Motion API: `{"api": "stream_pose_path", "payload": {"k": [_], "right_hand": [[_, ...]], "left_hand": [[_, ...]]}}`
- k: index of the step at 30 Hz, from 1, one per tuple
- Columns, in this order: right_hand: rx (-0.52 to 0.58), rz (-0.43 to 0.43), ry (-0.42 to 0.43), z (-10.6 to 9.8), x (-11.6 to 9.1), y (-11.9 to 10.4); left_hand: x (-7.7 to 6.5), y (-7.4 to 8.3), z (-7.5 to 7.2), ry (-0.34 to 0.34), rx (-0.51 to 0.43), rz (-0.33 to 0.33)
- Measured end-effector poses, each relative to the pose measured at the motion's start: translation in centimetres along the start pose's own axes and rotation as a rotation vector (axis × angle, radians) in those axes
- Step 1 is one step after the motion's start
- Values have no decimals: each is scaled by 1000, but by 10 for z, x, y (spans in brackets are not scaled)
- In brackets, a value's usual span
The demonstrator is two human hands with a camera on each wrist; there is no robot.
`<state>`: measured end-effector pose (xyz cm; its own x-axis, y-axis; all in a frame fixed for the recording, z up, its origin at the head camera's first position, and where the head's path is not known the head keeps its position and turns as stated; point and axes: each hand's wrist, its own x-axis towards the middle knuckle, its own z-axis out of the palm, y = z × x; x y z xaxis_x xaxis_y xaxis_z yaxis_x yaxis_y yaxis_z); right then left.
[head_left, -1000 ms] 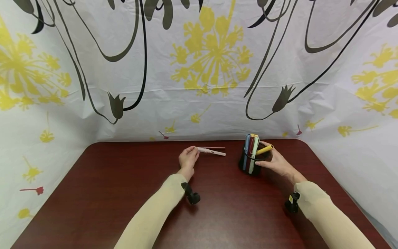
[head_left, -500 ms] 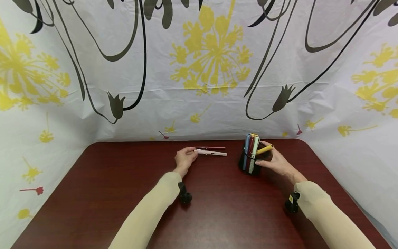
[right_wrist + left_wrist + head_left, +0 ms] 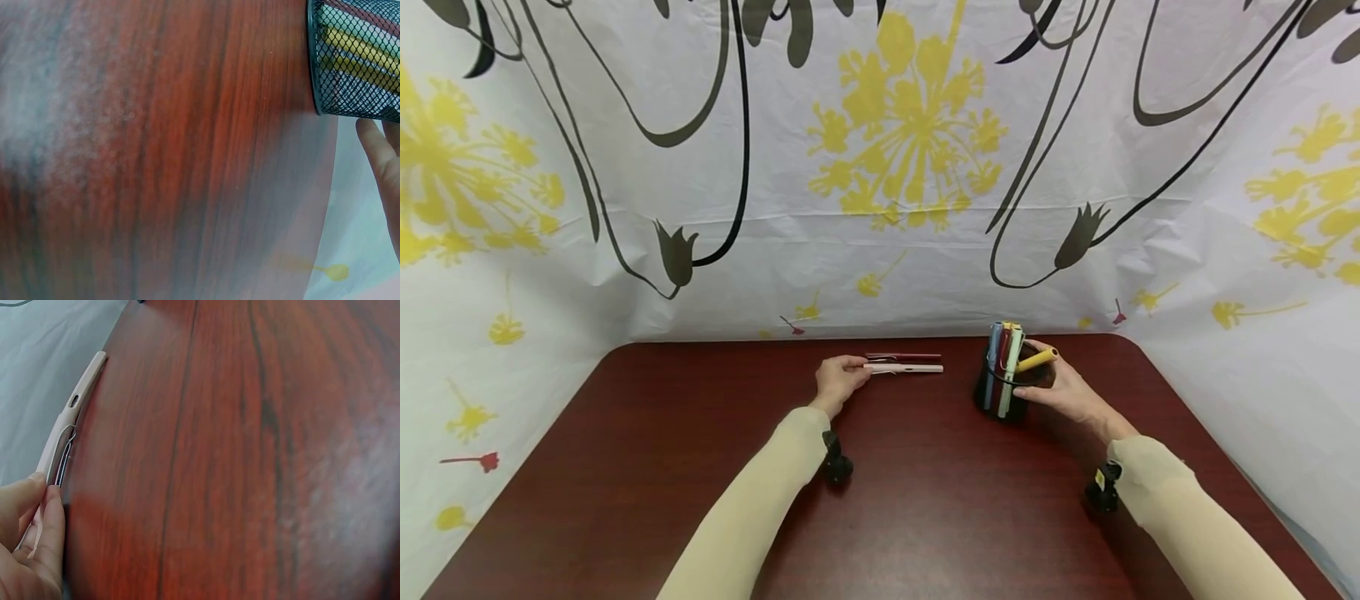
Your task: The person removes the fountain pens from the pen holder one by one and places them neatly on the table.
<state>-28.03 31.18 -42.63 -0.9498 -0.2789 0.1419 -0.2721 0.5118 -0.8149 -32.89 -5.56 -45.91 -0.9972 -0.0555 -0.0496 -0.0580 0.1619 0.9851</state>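
Observation:
My left hand (image 3: 841,382) pinches one end of a pale pink pen (image 3: 910,368) between thumb and fingers. In the left wrist view the pen's metal clip (image 3: 65,450) shows just beyond the fingertips. Right behind it, a dark red pen (image 3: 917,357) lies on the table, nearly parallel. My right hand (image 3: 1075,398) holds a black mesh pen holder (image 3: 982,395) from its right side, thumb toward the front. Blue, dark red and pale green pens stand upright in the holder, while a yellow pen (image 3: 1038,360) leans out to the right.
The brown wood-grain table (image 3: 925,500) has rounded back corners. A white curtain (image 3: 820,275) with yellow and grey flower prints hangs close behind it and along both sides. Each sleeve carries a small black wrist camera.
The left hand has shifted left and turned the pink pen from a slant to nearly parallel with the red one. The right hand and pen holder have stayed in place.

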Motion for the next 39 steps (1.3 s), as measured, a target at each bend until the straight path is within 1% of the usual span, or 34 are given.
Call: {"api": "stream_pose_path", "payload": {"k": [4, 11, 19, 21, 25, 30, 36, 39], "right_hand": [[0, -7, -1, 0, 1, -1], [13, 11, -6, 1, 0, -1], [24, 16, -1, 0, 0, -1], [21, 21, -2, 0, 0, -2], [11, 27, -5, 0, 0, -2], [26, 29, -14, 0, 0, -2], [37, 30, -17, 0, 0, -1], [38, 30, -16, 0, 0, 0]], "left_hand": [[1, 3, -2, -7, 40, 1], [5, 3, -4, -45, 76, -7], [8, 3, -5, -48, 232, 29], [8, 4, -4, -56, 243, 31], [8, 6, -5, -61, 304, 52], [10, 7, -5, -64, 376, 61], [12, 9, -4, -54, 446, 92], [12, 10, -2, -49, 465, 104]]}}
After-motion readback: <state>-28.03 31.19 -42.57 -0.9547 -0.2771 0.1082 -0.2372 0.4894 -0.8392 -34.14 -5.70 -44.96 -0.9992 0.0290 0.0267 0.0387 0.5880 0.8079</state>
